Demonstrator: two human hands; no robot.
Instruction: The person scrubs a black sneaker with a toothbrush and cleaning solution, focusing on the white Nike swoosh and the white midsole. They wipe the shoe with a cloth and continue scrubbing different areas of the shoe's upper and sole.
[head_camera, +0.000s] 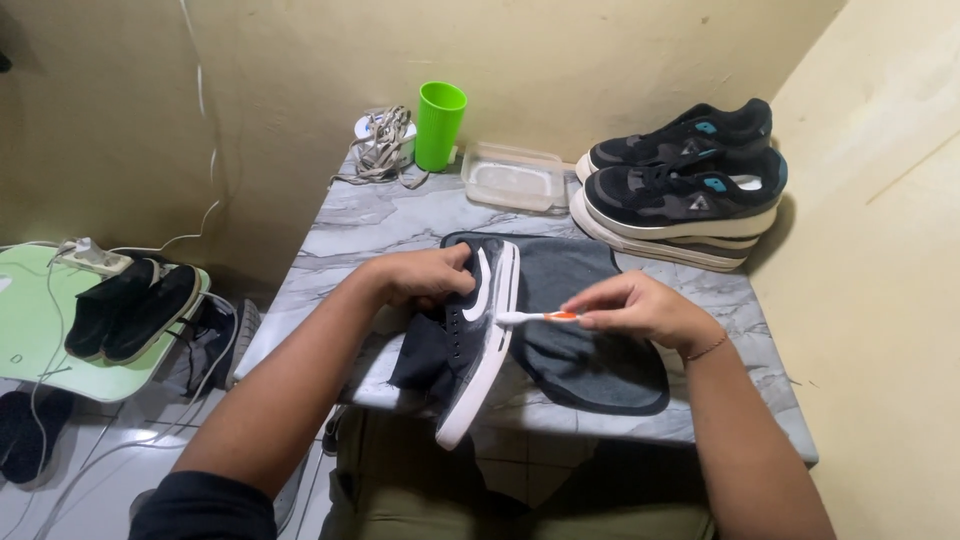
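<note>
My left hand (415, 275) grips a black sneaker (468, 345) with a white sole and white side mark, tilted on its side over the near edge of the marble-patterned table (345, 225). My right hand (645, 310) holds a toothbrush (537, 317) with an orange and white handle. Its white head touches the white sole rim of the sneaker. Under the shoe lies a dark grey cloth (580, 330) with a black border.
A pair of black sneakers (685, 185) with thick white soles is stacked at the back right by the wall. A clear plastic tub (515, 177), a green cup (440, 125) and bundled laces (382, 145) stand at the back. Left, black shoes (130, 310) rest on a green stool.
</note>
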